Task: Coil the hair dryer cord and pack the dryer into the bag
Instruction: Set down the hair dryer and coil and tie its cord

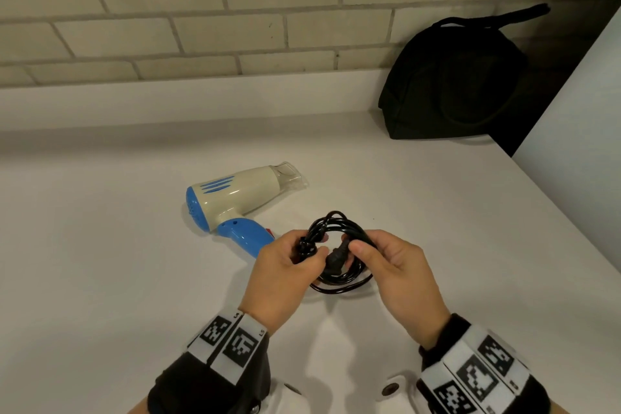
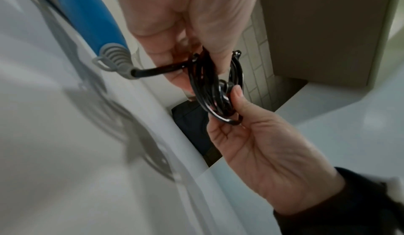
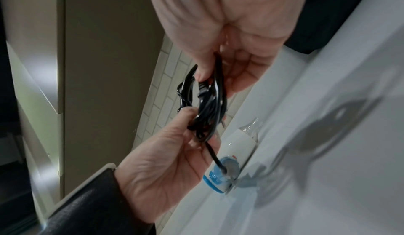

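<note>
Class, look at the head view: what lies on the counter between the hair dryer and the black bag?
Nothing: between hair dryer and bag the counter is bare.

Legible text: small characters "L5" (image 1: 261, 333) are printed at the edge of the white marker band (image 1: 225, 343) worn on the left wrist. Black-and-white coded squares are carried on both wrist bands; no brand or label can be read elsewhere.

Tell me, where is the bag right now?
In the head view the black bag sits at the far right of the white counter, leaning against the brick wall, well beyond the hair dryer and both hands.
</note>
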A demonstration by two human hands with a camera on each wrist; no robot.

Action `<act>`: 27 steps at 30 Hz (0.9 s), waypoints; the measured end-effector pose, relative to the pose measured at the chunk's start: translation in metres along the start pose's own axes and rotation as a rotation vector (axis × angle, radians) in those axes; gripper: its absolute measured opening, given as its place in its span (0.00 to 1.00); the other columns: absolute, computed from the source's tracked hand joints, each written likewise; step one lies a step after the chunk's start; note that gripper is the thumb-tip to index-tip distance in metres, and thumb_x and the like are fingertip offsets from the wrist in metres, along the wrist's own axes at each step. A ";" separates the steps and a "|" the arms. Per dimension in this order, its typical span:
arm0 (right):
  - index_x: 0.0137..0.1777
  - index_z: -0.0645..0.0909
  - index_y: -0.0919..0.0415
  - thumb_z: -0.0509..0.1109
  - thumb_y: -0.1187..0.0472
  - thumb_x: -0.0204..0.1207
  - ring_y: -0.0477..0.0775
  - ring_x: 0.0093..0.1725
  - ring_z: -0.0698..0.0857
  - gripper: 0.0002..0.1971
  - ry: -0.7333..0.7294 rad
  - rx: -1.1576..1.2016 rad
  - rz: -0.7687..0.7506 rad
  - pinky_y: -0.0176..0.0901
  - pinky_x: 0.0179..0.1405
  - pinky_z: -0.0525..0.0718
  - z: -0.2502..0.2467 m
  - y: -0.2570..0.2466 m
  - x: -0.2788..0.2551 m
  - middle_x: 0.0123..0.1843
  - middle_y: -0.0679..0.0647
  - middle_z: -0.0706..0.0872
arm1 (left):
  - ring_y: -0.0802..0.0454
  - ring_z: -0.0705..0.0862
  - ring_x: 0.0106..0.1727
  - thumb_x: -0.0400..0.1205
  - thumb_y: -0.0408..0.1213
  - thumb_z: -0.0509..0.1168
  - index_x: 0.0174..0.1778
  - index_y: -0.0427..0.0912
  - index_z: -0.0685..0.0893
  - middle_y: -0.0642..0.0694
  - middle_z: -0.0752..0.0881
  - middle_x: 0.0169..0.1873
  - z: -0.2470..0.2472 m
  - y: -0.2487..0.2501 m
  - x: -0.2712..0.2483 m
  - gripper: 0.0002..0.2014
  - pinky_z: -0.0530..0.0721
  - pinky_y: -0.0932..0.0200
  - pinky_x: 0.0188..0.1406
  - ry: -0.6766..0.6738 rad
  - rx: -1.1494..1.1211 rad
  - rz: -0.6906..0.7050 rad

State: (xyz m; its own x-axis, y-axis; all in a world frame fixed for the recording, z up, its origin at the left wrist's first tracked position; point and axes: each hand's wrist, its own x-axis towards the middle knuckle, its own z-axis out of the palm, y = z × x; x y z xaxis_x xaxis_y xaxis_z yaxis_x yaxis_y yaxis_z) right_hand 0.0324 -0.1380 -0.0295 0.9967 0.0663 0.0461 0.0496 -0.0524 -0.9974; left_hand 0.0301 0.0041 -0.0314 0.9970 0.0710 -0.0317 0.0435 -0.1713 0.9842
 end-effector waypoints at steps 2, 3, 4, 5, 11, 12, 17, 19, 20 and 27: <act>0.34 0.84 0.56 0.64 0.69 0.75 0.42 0.31 0.81 0.12 0.006 0.011 0.003 0.28 0.36 0.79 0.001 -0.001 0.001 0.25 0.46 0.84 | 0.63 0.86 0.34 0.76 0.33 0.66 0.35 0.50 0.86 0.50 0.89 0.31 0.000 0.002 -0.002 0.08 0.81 0.76 0.36 -0.042 -0.041 -0.009; 0.35 0.83 0.56 0.63 0.68 0.76 0.43 0.31 0.81 0.12 0.003 0.009 0.009 0.29 0.37 0.79 0.002 -0.001 0.002 0.25 0.47 0.84 | 0.61 0.87 0.36 0.76 0.34 0.65 0.36 0.46 0.87 0.48 0.90 0.33 0.000 0.002 -0.002 0.06 0.82 0.74 0.38 -0.074 -0.052 -0.016; 0.35 0.83 0.56 0.63 0.67 0.76 0.43 0.31 0.81 0.12 -0.002 0.006 0.019 0.31 0.38 0.79 0.002 -0.002 0.002 0.26 0.47 0.84 | 0.59 0.87 0.38 0.76 0.35 0.65 0.37 0.44 0.88 0.46 0.90 0.34 -0.001 0.002 -0.003 0.06 0.83 0.73 0.40 -0.107 -0.058 -0.026; 0.36 0.83 0.57 0.62 0.66 0.77 0.45 0.32 0.81 0.11 -0.007 0.005 0.035 0.33 0.38 0.80 0.002 -0.001 0.002 0.28 0.48 0.84 | 0.59 0.87 0.39 0.76 0.35 0.65 0.37 0.43 0.88 0.47 0.90 0.35 -0.003 0.001 -0.003 0.06 0.83 0.72 0.42 -0.136 -0.056 -0.037; 0.36 0.82 0.60 0.61 0.63 0.78 0.53 0.33 0.82 0.12 0.043 0.033 0.105 0.43 0.41 0.80 0.006 0.003 0.003 0.29 0.55 0.83 | 0.63 0.85 0.33 0.75 0.29 0.66 0.43 0.46 0.83 0.51 0.88 0.33 -0.009 0.005 0.004 0.07 0.78 0.74 0.29 -0.322 -0.053 -0.155; 0.35 0.82 0.59 0.61 0.64 0.78 0.54 0.34 0.83 0.12 0.052 0.039 0.102 0.44 0.42 0.81 0.007 0.004 0.003 0.29 0.55 0.83 | 0.63 0.85 0.34 0.75 0.29 0.66 0.44 0.48 0.82 0.50 0.87 0.34 -0.009 0.005 0.005 0.08 0.78 0.74 0.29 -0.339 -0.049 -0.165; 0.37 0.82 0.57 0.62 0.67 0.77 0.52 0.34 0.84 0.11 0.044 0.004 0.009 0.39 0.41 0.83 0.011 0.001 0.002 0.34 0.65 0.87 | 0.57 0.88 0.40 0.69 0.25 0.69 0.50 0.45 0.82 0.45 0.90 0.40 -0.015 0.005 0.005 0.16 0.85 0.66 0.41 -0.341 -0.140 -0.217; 0.39 0.81 0.53 0.62 0.67 0.77 0.48 0.34 0.84 0.10 0.010 -0.067 -0.038 0.33 0.39 0.82 0.012 0.002 0.003 0.37 0.63 0.88 | 0.48 0.88 0.50 0.62 0.28 0.70 0.50 0.44 0.83 0.40 0.90 0.46 -0.015 0.003 0.005 0.19 0.84 0.53 0.57 -0.316 -0.188 -0.237; 0.41 0.79 0.49 0.62 0.67 0.77 0.45 0.34 0.84 0.11 -0.009 -0.116 -0.052 0.30 0.38 0.82 0.012 0.003 0.004 0.36 0.58 0.88 | 0.45 0.87 0.53 0.61 0.28 0.70 0.50 0.44 0.84 0.38 0.90 0.48 -0.015 0.002 0.004 0.20 0.82 0.50 0.60 -0.306 -0.210 -0.248; 0.34 0.61 0.53 0.66 0.70 0.73 0.41 0.28 0.81 0.18 -0.053 -0.187 -0.026 0.25 0.30 0.77 0.009 0.003 0.006 0.30 0.51 0.84 | 0.47 0.89 0.48 0.63 0.19 0.68 0.49 0.39 0.83 0.41 0.91 0.41 -0.020 -0.007 0.005 0.19 0.83 0.49 0.57 -0.347 -0.253 -0.310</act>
State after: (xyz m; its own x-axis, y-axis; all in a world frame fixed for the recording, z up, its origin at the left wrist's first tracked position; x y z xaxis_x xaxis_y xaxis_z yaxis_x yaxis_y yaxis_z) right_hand 0.0381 -0.1284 -0.0329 0.9905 0.1220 0.0635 0.0909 -0.2340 -0.9680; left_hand 0.0331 0.0253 -0.0349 0.9044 -0.2565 -0.3410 0.3652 0.0521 0.9295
